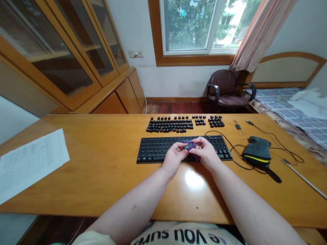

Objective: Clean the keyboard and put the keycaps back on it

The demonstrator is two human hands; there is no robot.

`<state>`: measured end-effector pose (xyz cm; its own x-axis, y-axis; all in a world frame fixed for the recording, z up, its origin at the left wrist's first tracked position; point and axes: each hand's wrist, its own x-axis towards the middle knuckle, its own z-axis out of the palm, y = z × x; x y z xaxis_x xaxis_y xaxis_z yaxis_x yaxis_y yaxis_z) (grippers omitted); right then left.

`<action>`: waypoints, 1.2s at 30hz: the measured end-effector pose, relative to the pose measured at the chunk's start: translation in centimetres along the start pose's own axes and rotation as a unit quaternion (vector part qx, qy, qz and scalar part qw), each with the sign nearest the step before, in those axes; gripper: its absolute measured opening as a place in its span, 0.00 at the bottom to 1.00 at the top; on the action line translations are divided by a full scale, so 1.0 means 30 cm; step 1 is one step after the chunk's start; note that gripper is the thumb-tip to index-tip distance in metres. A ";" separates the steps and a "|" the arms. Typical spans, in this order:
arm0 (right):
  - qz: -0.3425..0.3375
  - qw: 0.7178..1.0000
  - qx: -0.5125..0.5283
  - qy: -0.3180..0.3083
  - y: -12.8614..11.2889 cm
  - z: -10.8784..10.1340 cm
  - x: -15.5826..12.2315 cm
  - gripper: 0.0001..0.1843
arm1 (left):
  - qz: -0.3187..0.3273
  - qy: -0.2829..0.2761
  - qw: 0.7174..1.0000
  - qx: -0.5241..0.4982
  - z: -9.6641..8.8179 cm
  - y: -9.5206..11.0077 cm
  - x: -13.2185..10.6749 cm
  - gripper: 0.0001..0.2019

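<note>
Both my hands meet over the near edge of a black keyboard base point(155, 149) whose keycaps are off. My left hand point(174, 157) and my right hand point(206, 153) are closed together on a small black keycap point(189, 146), with a purple cloth point(193, 145) wrapped around it. Beyond the base, the removed black keycaps point(170, 124) lie on the wooden desk point(102, 163) in keyboard order, with two smaller groups point(216, 121) to their right.
A printed sheet point(28, 161) lies at the desk's left edge. Right of the keyboard base are a black and yellow pouch point(256, 152), a looping black cable point(281, 146), a small clear tool point(238, 127) and a thin rod point(304, 178). A brown chair point(226, 90) stands behind the desk.
</note>
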<state>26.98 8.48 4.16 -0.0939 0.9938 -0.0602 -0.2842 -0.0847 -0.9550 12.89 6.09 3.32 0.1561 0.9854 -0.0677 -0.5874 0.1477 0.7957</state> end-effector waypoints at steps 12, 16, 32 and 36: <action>-0.003 1.000 -0.006 -0.011 0.006 -0.008 0.008 0.19 | -0.011 0.024 0.999 -0.031 0.010 0.019 -0.003 0.16; -0.015 0.999 -0.028 0.035 0.006 0.017 -0.003 0.23 | -0.011 0.023 0.999 -0.025 0.012 0.009 -0.006 0.15; 0.017 1.000 0.013 0.013 0.009 0.019 0.001 0.18 | -0.042 0.045 0.997 -0.056 -0.009 0.002 0.012 0.14; 0.028 0.998 -0.025 0.041 0.013 0.032 -0.005 0.24 | -0.056 0.036 0.997 -0.046 -0.009 -0.006 0.010 0.13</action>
<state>25.96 8.22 4.06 -0.0298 0.9904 -0.1353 -0.2321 -0.1386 -0.9628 12.83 6.38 3.00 0.1688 0.9655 -0.1982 -0.6399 0.2603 0.7231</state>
